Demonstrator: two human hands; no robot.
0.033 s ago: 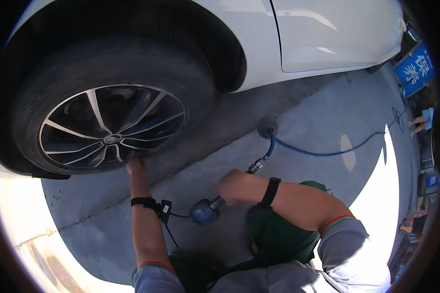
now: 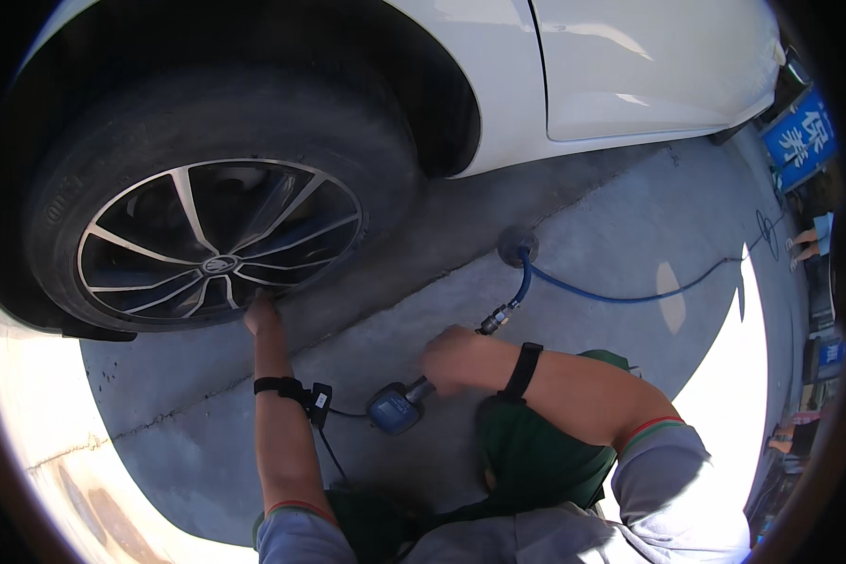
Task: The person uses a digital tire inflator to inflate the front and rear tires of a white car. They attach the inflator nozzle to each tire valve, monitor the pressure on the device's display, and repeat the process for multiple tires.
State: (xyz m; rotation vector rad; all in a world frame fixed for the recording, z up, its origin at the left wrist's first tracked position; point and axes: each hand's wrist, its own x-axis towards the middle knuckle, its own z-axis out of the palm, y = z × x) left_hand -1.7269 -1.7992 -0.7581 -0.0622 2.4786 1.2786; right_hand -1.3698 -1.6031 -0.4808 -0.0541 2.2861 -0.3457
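Observation:
My left hand [image 2: 264, 312] is at the lower edge of the alloy wheel [image 2: 221, 265], its fingers drawn together against the rim. What they pinch there is hidden. In my right hand [image 2: 453, 360] is the handle of a tyre inflator with a square digital gauge [image 2: 392, 411], held low over the ground. A thin black line runs from the gauge toward my left wrist and passes behind it. Beyond my right fist, a metal coupling [image 2: 496, 320] joins the inflator to a blue air hose [image 2: 602, 298]. The black tyre [image 2: 388, 179] surrounds the wheel.
The white car body [image 2: 630, 75] spans the top. Near the hose's bend lies a dark round thing [image 2: 517, 246] on the concrete. The hose trails right, toward a loose coil. A blue sign [image 2: 802, 139] and a person's legs [image 2: 801, 250] appear at the far right.
The view has shifted very slightly, so the wheel and car sit a little further right. Both hands keep their places, the left at the rim and the right on the inflator.

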